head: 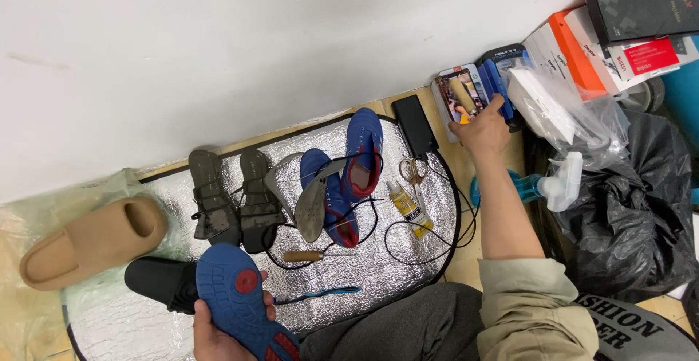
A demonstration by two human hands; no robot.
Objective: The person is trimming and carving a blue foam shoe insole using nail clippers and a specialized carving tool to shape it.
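My left hand (218,335) grips a blue shoe (237,295), turned sole up so its red patches show, near the bottom of the view. My right hand (482,129) reaches far forward, its fingers touching the lit screen of a phone (460,97) propped by the wall. Between the hands, on a round silver mat (408,237), lie two more blue shoes (348,179), a loose grey insole (312,204), a tube of glue (406,208), small scissors (412,170) and a wooden-handled tool (302,256).
A pair of dark sandals (233,201), a tan slide (91,241) and a black slide (156,281) lie at the left. A black power bank (415,124) with cables, stacked boxes (611,33), a spray bottle (546,186) and a black plastic bag (633,215) crowd the right.
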